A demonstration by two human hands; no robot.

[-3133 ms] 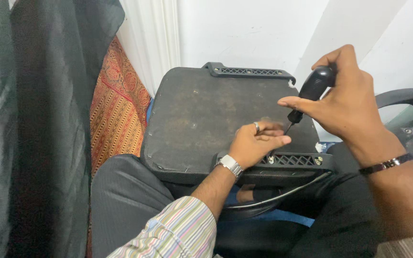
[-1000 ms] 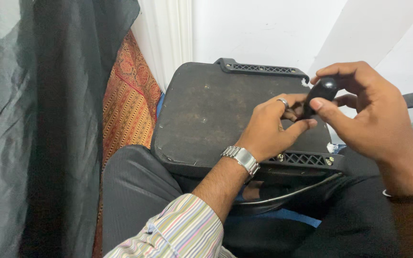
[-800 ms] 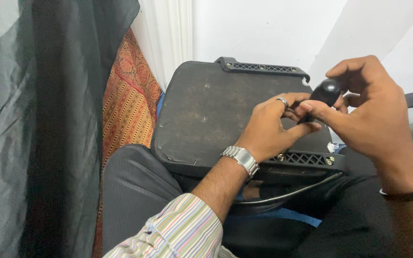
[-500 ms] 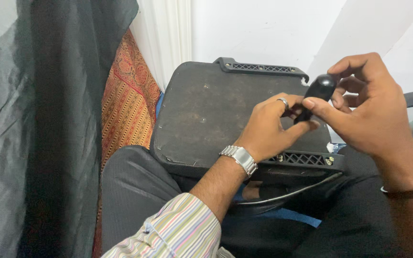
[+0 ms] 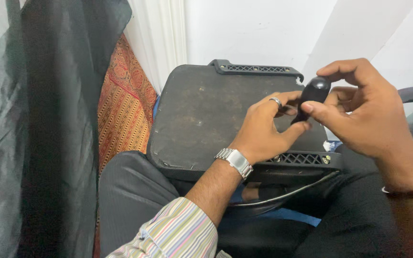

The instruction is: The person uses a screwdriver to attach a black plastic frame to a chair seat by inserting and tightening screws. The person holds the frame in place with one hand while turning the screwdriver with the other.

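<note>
Both hands meet over a dusty black device casing (image 5: 206, 114) on the lap — right hand (image 5: 364, 114) clamped on a screwdriver handle (image 5: 311, 95), left hand (image 5: 264, 131) pinching below it. Handle looks rigid, light — best gripped at its bulb.

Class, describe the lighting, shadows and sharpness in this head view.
Head view: soft, even light; white wall bright without glare; faint shadow under left hand on the dusty black case; right hand and black screwdriver handle sharp.

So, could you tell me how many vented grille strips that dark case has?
2: one grille strip along the case's far edge, another along the near edge, partly behind the left hand.
</note>
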